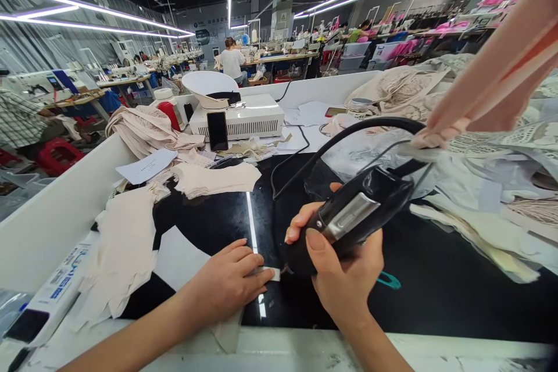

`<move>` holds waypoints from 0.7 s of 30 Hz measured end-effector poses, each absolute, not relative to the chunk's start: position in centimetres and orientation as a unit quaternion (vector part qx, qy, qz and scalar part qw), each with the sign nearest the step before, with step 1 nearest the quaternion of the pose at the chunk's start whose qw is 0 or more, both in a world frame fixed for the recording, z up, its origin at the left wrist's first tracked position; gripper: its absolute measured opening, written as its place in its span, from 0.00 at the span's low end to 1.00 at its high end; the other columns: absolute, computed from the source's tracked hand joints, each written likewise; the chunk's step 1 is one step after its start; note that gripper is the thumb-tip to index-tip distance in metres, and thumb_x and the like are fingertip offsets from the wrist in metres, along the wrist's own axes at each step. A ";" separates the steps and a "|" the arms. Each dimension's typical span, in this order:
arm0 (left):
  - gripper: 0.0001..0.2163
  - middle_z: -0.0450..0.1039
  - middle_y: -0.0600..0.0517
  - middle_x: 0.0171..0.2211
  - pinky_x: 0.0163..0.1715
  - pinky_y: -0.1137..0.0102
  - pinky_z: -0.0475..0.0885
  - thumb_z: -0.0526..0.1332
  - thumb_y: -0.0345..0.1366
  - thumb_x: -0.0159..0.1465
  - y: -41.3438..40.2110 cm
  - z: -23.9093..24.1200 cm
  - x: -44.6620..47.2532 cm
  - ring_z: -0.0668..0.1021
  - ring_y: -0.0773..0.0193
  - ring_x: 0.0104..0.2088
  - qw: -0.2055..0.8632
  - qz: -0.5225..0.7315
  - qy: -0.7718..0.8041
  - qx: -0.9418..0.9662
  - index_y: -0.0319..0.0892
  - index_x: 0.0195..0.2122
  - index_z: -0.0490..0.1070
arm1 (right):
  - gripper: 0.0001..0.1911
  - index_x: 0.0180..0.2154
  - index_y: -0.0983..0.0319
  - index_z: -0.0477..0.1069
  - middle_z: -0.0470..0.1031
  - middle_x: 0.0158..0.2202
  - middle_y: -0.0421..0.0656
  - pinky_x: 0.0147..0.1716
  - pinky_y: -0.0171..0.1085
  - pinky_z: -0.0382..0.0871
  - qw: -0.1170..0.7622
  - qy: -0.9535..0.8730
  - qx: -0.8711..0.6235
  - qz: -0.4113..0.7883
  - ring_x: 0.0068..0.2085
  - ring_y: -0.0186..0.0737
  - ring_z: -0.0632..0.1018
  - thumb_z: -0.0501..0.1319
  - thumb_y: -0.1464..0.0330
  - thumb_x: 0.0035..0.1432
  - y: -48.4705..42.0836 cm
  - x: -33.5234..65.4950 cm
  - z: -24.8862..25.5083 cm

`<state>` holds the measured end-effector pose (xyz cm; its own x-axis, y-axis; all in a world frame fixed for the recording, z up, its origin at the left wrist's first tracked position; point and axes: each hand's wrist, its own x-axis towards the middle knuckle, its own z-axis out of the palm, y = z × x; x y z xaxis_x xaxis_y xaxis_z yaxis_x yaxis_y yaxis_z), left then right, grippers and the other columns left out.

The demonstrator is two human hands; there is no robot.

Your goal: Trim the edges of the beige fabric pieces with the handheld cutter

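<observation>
Where the white strip (pixel 275 274) lies: lower middle of the frame, on the black counter (pixel 449 296), its short end poking out rightward from under the left hand (pixel 238 274).

Strip and tool: the strip runs roughly level, while the black tool (pixel 351 218) slants from right of the frame's middle down and left toward it; the strip's end sits just left of the tool's lower end and slightly below it.

Nearer hand: the left one, touching the strip.

Left hand's grip: fingers laid together over the strip, thumb alongside; I cannot tell whether it pinches or only presses.

Right hand's grip: wrapped round the tool, the right hand's (pixel 342 288) thumb on the near side.

Black cord (pixel 364 123): arches across right of centre, above the tool, toward the hanging pink cloth (pixel 488 64) at upper right.

Around the hands: white paper (pixel 178 256) left of the left hand, a teal loop (pixel 396 285) just right of the right hand.

Hidden: most of the strip beneath the fingers; the tool's lower end melts into the black surface, perhaps touching the strip, perhaps just short of it.
</observation>
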<state>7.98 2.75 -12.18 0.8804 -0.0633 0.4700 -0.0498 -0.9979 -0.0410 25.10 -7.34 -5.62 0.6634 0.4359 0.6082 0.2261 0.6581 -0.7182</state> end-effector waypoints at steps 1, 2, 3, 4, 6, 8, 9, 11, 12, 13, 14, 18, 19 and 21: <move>0.07 0.82 0.50 0.45 0.59 0.61 0.82 0.62 0.36 0.81 2.8 -12.2 8.0 0.84 0.60 0.43 0.014 -0.242 0.029 -0.970 0.43 0.55 0.78 | 0.17 0.49 0.52 0.72 0.83 0.35 0.34 0.27 0.33 0.82 0.815 -0.408 -0.406 0.068 0.25 0.34 0.81 0.75 0.68 0.65 -7.4 25.0 -5.7; 0.07 0.82 0.50 0.45 0.60 0.60 0.82 0.62 0.36 0.81 2.8 -12.3 8.0 0.84 0.60 0.43 0.014 -0.241 0.028 -0.970 0.43 0.55 0.78 | 0.16 0.49 0.52 0.73 0.83 0.35 0.34 0.27 0.33 0.82 0.813 -0.412 -0.407 0.068 0.26 0.34 0.82 0.75 0.69 0.65 -7.5 25.0 -5.7; 0.07 0.82 0.50 0.45 0.60 0.60 0.82 0.62 0.36 0.81 2.8 -12.3 8.0 0.84 0.59 0.43 0.014 -0.239 0.027 -0.970 0.43 0.55 0.78 | 0.16 0.49 0.52 0.73 0.84 0.36 0.35 0.27 0.33 0.82 0.810 -0.415 -0.410 0.067 0.26 0.34 0.82 0.75 0.69 0.65 -7.6 25.0 -5.8; 0.07 0.82 0.50 0.45 0.60 0.60 0.82 0.62 0.36 0.81 2.8 -12.3 8.0 0.84 0.59 0.44 0.013 -0.238 0.027 -0.971 0.43 0.55 0.78 | 0.15 0.48 0.53 0.73 0.84 0.36 0.35 0.27 0.33 0.82 0.807 -0.417 -0.413 0.066 0.26 0.34 0.82 0.74 0.69 0.65 -7.6 25.0 -5.9; 0.07 0.82 0.50 0.45 0.60 0.59 0.82 0.62 0.36 0.81 2.8 -12.1 7.9 0.84 0.59 0.44 0.004 -0.233 0.026 -0.972 0.43 0.55 0.78 | 0.13 0.47 0.53 0.72 0.83 0.35 0.35 0.27 0.33 0.83 0.801 -0.422 -0.419 0.067 0.26 0.34 0.82 0.73 0.70 0.66 -7.7 25.0 -5.9; 0.08 0.82 0.49 0.46 0.60 0.59 0.82 0.61 0.36 0.82 2.8 -11.7 7.8 0.85 0.60 0.45 -0.016 -0.229 0.024 -0.973 0.43 0.56 0.78 | 0.12 0.46 0.53 0.71 0.83 0.35 0.35 0.27 0.33 0.83 0.795 -0.426 -0.427 0.071 0.26 0.35 0.82 0.72 0.71 0.67 -7.8 25.0 -5.8; 0.08 0.82 0.49 0.45 0.61 0.59 0.82 0.61 0.36 0.82 2.8 -11.5 7.6 0.85 0.60 0.45 -0.028 -0.228 0.023 -0.973 0.42 0.57 0.77 | 0.12 0.46 0.53 0.71 0.83 0.35 0.35 0.27 0.34 0.83 0.792 -0.426 -0.432 0.072 0.26 0.35 0.82 0.71 0.71 0.67 -7.9 24.9 -5.8; 0.09 0.82 0.48 0.45 0.61 0.59 0.82 0.59 0.36 0.83 2.8 -11.0 7.3 0.85 0.60 0.45 -0.049 -0.230 0.022 -0.972 0.41 0.58 0.76 | 0.13 0.46 0.54 0.72 0.83 0.34 0.36 0.26 0.35 0.83 0.790 -0.421 -0.441 0.066 0.26 0.36 0.82 0.72 0.70 0.65 -8.0 24.9 -5.6; 0.09 0.82 0.48 0.45 0.61 0.59 0.82 0.58 0.35 0.83 2.7 -10.8 7.1 0.85 0.61 0.45 -0.055 -0.232 0.021 -0.971 0.40 0.58 0.76 | 0.14 0.47 0.54 0.72 0.83 0.34 0.36 0.26 0.36 0.83 0.791 -0.418 -0.443 0.063 0.25 0.36 0.82 0.73 0.70 0.64 -8.1 24.9 -5.6; 0.10 0.82 0.49 0.44 0.62 0.59 0.81 0.58 0.35 0.83 2.7 -10.6 6.9 0.85 0.61 0.44 -0.058 -0.235 0.018 -0.970 0.40 0.57 0.76 | 0.16 0.48 0.54 0.71 0.83 0.34 0.36 0.26 0.36 0.83 0.793 -0.414 -0.443 0.062 0.25 0.37 0.82 0.74 0.69 0.63 -8.2 24.9 -5.5; 0.09 0.82 0.49 0.44 0.62 0.59 0.81 0.58 0.35 0.83 2.6 -10.6 6.7 0.85 0.62 0.43 -0.059 -0.237 0.016 -0.970 0.40 0.56 0.77 | 0.17 0.48 0.54 0.71 0.83 0.34 0.36 0.25 0.36 0.82 0.795 -0.412 -0.441 0.060 0.25 0.37 0.82 0.75 0.68 0.63 -8.2 24.9 -5.4; 0.09 0.82 0.50 0.43 0.64 0.59 0.80 0.57 0.34 0.84 2.4 -10.8 6.1 0.85 0.64 0.41 -0.060 -0.242 0.011 -0.968 0.41 0.54 0.77 | 0.17 0.48 0.53 0.71 0.82 0.33 0.36 0.25 0.35 0.80 0.796 -0.420 -0.431 0.068 0.25 0.36 0.80 0.76 0.63 0.65 -8.4 24.9 -5.1; 0.09 0.82 0.51 0.42 0.64 0.60 0.80 0.57 0.34 0.84 2.3 -10.9 6.0 0.85 0.64 0.41 -0.057 -0.245 0.011 -0.968 0.41 0.53 0.77 | 0.17 0.48 0.53 0.72 0.81 0.33 0.36 0.25 0.35 0.80 0.795 -0.423 -0.430 0.069 0.25 0.35 0.80 0.76 0.61 0.66 -8.4 24.9 -5.1; 0.10 0.82 0.51 0.42 0.64 0.60 0.79 0.56 0.34 0.84 2.2 -11.0 5.9 0.85 0.64 0.41 -0.048 -0.250 0.006 -0.967 0.41 0.52 0.77 | 0.17 0.48 0.53 0.72 0.81 0.33 0.36 0.24 0.36 0.79 0.793 -0.425 -0.430 0.070 0.24 0.35 0.80 0.76 0.59 0.67 -8.4 25.0 -5.0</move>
